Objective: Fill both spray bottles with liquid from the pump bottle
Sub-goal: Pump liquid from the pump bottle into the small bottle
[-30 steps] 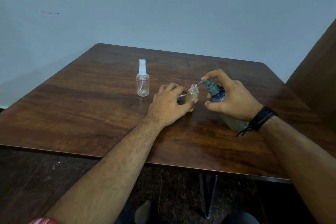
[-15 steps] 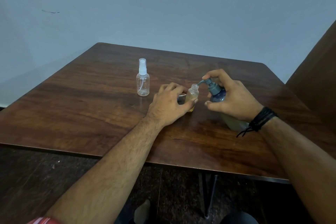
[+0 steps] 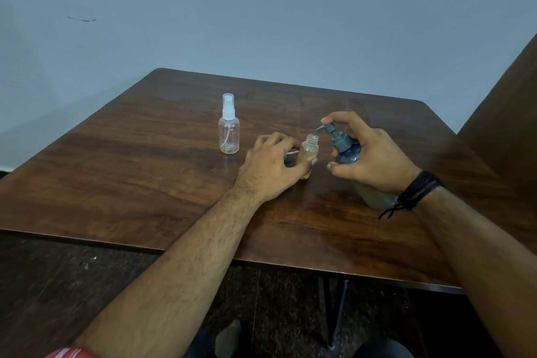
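Little has moved since the earlier frames: your hands sit almost as they did, just right of the frame's centre, with the pump head perhaps slightly higher under your forefinger.

Your left hand grips the open spray bottle, thumb and fingers closed round its lower body, holding it upright on the surface. It looks mostly full of yellowish liquid, its neck bare; a pale piece just behind your fingers may be its sprayer top, though it is too hidden to be sure. Your right hand is wrapped round the pump bottle, which leans toward the left, forefinger on the pump head and the spout tip right over the open neck.

By my judgement you are near the end of the first fill. What remains: finish it, cap it, then fill the second spray bottle. That one stands capped and clear, seemingly empty, up and to the left, apart from both hands.
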